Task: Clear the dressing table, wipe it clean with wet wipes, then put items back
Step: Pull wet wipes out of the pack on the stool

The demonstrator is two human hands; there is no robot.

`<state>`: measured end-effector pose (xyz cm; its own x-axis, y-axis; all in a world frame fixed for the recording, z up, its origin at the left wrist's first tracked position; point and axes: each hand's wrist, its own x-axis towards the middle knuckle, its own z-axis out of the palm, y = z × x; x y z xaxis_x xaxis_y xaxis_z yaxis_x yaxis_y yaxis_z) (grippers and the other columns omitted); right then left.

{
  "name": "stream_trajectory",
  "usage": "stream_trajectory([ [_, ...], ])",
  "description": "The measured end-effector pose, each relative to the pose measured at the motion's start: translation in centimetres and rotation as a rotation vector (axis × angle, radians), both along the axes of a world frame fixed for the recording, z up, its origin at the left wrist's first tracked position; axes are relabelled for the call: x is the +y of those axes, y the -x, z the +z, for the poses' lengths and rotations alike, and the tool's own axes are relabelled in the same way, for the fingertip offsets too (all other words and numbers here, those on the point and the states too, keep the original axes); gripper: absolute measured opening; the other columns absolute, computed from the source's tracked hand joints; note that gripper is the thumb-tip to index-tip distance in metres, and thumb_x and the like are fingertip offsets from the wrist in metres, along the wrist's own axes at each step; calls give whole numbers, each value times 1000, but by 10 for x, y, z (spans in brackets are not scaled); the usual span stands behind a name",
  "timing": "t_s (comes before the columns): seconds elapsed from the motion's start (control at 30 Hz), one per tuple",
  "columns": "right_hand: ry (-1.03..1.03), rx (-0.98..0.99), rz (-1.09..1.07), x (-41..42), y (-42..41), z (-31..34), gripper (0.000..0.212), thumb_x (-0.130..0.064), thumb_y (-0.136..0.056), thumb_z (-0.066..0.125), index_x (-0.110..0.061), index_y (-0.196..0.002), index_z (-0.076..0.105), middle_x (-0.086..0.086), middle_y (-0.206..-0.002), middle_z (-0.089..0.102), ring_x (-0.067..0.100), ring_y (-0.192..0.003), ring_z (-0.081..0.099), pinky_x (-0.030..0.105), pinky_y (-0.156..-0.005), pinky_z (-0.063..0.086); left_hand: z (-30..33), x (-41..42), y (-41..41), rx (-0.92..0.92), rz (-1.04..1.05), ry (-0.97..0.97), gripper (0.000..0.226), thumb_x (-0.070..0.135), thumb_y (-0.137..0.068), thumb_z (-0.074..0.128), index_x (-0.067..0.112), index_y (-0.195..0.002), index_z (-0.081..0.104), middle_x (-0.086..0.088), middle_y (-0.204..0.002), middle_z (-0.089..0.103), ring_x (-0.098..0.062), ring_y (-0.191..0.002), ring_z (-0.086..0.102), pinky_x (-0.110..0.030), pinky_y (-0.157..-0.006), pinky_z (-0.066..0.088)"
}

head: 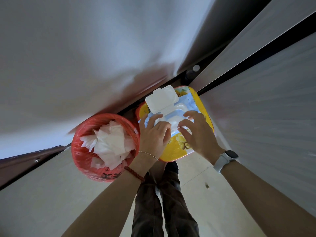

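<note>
wet wipes pack [187, 100] lid up — both hands' fingers [185, 126] loosely spread, resting on it.

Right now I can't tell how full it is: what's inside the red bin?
The red bin holds crumpled white wipes, heaped almost to its rim. Anything beneath them, and the bin's bottom, is covered. The left hand is beside it, on the wipes pack.

A yellow stool [174, 151] carries the wet-wipes pack [186, 100], beside a red bin [82, 161] on the floor [196, 168].

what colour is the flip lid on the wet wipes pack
White; the open flip lid of the wet wipes pack shows clearly in the head view.
</note>
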<state>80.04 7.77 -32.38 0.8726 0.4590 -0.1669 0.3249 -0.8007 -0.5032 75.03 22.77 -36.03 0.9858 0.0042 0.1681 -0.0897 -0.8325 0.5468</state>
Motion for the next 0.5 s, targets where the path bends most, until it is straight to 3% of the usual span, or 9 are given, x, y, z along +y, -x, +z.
stream_trajectory([
  [0.1,-85,-70,-28,-2,-3,5,25,-29,-84,51,-9,-77,65,16,-102,61,19,-94,46,30,-69,46,12,-3,-2,-15,14,99,3,15,-81,50,17,-83,50,1,-75,68,-12,-97,49,-33,-90,33],
  [0.23,-143,-187,125,-1,-8,19,23,-21,-86,50,-6,-72,62,13,-98,64,25,-98,47,38,-72,43,19,-2,0,106,56,191,14,21,-83,46,12,-86,57,-3,-85,67,-13,-91,51,-31,-82,40],
  [0.37,-220,-204,208,5,-11,25,20,-16,-87,46,-8,-74,58,4,-103,52,26,-100,47,38,-70,42,12,5,2,288,-56,16,29,32,-78,46,22,-104,56,3,-100,68,-25,-106,57,-46,-82,46],
  [0.5,-294,-158,99,5,-6,28,23,-15,-88,44,-3,-74,59,0,-103,43,27,-89,48,37,-69,46,8,6,-1,383,-79,-119,32,30,-74,57,24,-105,63,6,-104,68,-27,-111,57,-50,-87,44],
])
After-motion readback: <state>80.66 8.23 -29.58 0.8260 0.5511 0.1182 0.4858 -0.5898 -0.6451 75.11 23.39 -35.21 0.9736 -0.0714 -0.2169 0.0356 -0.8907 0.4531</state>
